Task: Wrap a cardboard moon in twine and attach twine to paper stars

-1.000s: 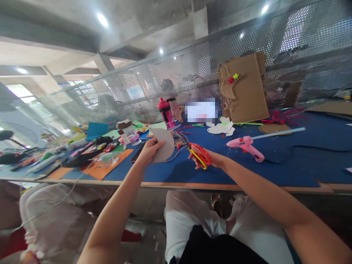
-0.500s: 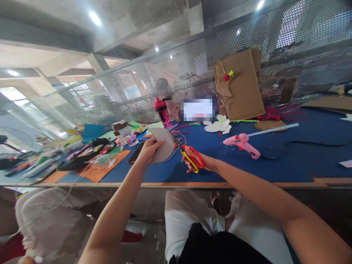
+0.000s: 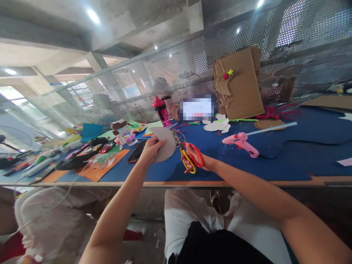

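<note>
Grey card round (image 3: 165, 145), its edge curved, pinched in the left hand (image 3: 150, 151) while the right hand (image 3: 197, 160) grips red-and-yellow scissors (image 3: 189, 158).

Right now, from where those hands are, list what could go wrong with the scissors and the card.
The blades of the red-and-yellow scissors in the right hand sit at the edge of the cardboard disc, close to the left hand gripping it, so a slip could nick those fingers. The pink glue gun lies near the right hand; it may be hot, and an elbow could knock it. The phone beside the left hand could be scratched or bumped.
</note>
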### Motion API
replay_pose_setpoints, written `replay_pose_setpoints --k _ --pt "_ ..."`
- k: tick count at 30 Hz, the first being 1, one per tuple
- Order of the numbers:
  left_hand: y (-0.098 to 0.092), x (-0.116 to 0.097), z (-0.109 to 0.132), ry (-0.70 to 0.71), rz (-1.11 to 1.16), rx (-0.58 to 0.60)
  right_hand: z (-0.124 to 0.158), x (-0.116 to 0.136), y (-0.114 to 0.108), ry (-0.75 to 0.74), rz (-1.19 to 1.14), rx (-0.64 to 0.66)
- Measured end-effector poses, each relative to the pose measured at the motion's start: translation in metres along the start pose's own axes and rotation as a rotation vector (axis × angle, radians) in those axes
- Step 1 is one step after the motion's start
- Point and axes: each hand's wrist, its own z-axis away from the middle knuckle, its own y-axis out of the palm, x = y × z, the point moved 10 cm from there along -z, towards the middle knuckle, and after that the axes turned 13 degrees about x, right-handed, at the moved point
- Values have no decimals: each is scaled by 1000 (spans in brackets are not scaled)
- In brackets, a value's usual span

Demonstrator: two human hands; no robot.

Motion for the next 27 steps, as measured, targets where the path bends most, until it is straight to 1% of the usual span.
replay_pose_setpoints --k 10,22,27 --pt "4 -7 0 -19 -36 31 -2 -4 -4 6 58 11" --pt "9 -10 1 -15 -68 52 -5 -12 -4 45 33 -18" --pt "9 -9 0 -17 -50 38 -9 -17 -8 69 18 -26"
